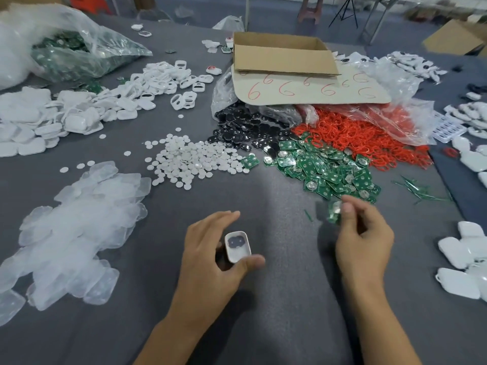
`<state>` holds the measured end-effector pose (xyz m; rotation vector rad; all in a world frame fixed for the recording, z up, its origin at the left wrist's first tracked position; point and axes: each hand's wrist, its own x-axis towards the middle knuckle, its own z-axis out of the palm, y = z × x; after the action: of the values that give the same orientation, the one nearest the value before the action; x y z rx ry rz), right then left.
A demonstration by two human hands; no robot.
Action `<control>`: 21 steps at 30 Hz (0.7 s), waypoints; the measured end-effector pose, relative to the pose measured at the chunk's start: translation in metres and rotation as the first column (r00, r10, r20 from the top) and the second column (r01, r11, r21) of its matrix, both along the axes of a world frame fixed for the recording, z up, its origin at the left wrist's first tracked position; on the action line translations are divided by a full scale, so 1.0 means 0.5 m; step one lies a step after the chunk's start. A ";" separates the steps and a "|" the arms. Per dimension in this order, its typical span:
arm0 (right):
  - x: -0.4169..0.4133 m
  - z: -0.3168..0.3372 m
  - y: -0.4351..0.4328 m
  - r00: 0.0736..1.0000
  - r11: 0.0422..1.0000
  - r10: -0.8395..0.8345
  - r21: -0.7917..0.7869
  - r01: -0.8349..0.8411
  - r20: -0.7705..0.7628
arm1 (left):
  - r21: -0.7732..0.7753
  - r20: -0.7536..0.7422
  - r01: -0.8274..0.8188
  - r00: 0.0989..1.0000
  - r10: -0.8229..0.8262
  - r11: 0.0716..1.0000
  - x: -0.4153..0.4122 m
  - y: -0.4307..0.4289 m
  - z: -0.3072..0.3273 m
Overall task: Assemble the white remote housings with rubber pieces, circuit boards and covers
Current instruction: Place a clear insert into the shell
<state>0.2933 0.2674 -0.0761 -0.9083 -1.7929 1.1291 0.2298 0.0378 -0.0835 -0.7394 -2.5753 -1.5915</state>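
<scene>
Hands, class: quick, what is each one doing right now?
Left hand: holding a white housing.
Right hand: pinching a green circuit board.

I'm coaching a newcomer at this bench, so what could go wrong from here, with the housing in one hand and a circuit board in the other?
1. The right hand pinches the circuit board only at the fingertips; it might slip or go in misaligned.
2. The rubber piece sits uncovered in the white housing held by the left hand; tilting may shift it.
3. A green sliver lies on the cloth nearby and could end up inside.
</scene>
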 end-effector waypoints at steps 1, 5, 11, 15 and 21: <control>0.008 0.006 -0.029 0.992 0.986 0.119 -0.110 -0.124 -0.051 | 0.052 -0.039 -0.046 0.998 0.048 0.998 0.003 -0.001 0.003; 0.047 0.015 -0.148 0.824 0.711 0.507 -0.418 -0.566 -0.253 | 0.326 0.158 0.015 0.985 -0.071 0.945 0.037 -0.004 0.015; 0.065 0.019 -0.201 0.758 0.616 0.556 -0.443 -0.652 -0.341 | 0.493 0.302 0.033 0.931 -0.206 0.870 0.064 -0.027 0.014; 0.070 0.009 -0.210 0.748 0.600 0.581 -0.453 -0.660 -0.321 | 0.502 0.328 0.038 0.916 -0.231 0.864 0.068 -0.037 0.009; 0.067 -0.001 -0.211 0.780 0.647 0.518 -0.436 -0.625 -0.350 | 0.424 0.248 0.114 0.940 -0.237 0.898 0.068 -0.033 0.008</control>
<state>0.3268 0.1617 -0.0767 -0.4716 -1.6609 2.1405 0.2636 0.0211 -0.0795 -0.7613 -2.2647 -2.3591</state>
